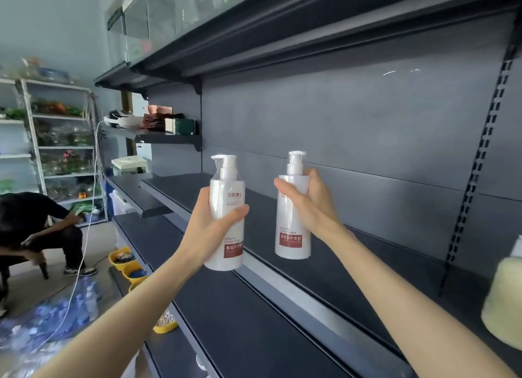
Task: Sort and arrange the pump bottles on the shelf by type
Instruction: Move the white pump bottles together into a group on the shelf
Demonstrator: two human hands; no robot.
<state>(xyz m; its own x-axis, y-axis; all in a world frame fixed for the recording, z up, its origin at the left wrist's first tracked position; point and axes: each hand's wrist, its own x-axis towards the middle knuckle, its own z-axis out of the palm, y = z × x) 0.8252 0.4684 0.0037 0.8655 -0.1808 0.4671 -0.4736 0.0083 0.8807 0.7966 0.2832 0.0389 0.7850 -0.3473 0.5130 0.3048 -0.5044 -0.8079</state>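
1. Presently, two white pump bottles are held up in front of a dark grey shelf, one in each hand.
2. The left bottle is gripped round its middle by the left hand. The thumb is wrapped across the front and the fingers are curled behind it.
3. This bottle is held upright in the air, just in front of the shelf's front edge. Its base is clear of any surface.
4. The right bottle is grasped near its shoulder by the right hand. The thumb is laid across the front and the fingers are closed round the far side.
5. It is kept upright over the shelf board, well back from the front edge. Whether its base touches the board cannot be told.
6. A dark red panel and the words "KERATIN CONDITIONER" are seen on both labels. Each pump head is covered by a clear cap.
7. The two bottles are held near each other but apart.
8. A pale yellow container is seen blurred on the same shelf at the far right.
9. Lower down at the left, yellow bowls are set along a lower shelf. A seated person is seen beyond them, beside a white rack.
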